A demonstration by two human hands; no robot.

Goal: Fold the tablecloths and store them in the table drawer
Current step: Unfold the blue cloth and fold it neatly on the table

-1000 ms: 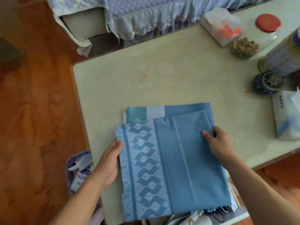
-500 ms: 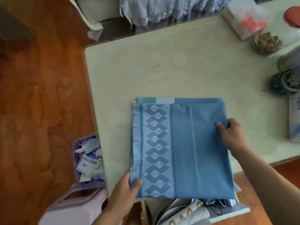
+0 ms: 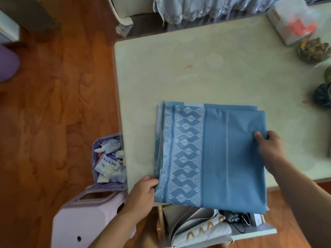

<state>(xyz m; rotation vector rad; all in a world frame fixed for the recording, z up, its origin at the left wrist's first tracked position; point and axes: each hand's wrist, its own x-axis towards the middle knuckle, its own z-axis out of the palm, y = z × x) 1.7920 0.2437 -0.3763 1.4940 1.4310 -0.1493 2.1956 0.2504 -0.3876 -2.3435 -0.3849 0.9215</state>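
A folded blue tablecloth (image 3: 215, 154) with a white geometric band on its left side lies on the pale table (image 3: 179, 72), its near edge hanging over the table's front. A second folded cloth shows beneath it at the far and left edges. My left hand (image 3: 143, 192) grips the near left corner of the stack. At the right edge, my right hand (image 3: 268, 147) pinches the cloth, thumb on top. Below the table's front, the open drawer (image 3: 254, 233) holds a grey-white folded cloth (image 3: 195, 228) and black cables.
A purple waste bin (image 3: 109, 158) full of paper stands left of the table, with a pink stool (image 3: 84, 217) in front of it. A tissue box (image 3: 292, 20), jars and a dark bowl (image 3: 322, 94) crowd the table's right side. Wooden floor lies to the left.
My left hand slid down the stack's left edge to its near corner. The stack was straightened square to the table. The view shifted so the table sits further right.
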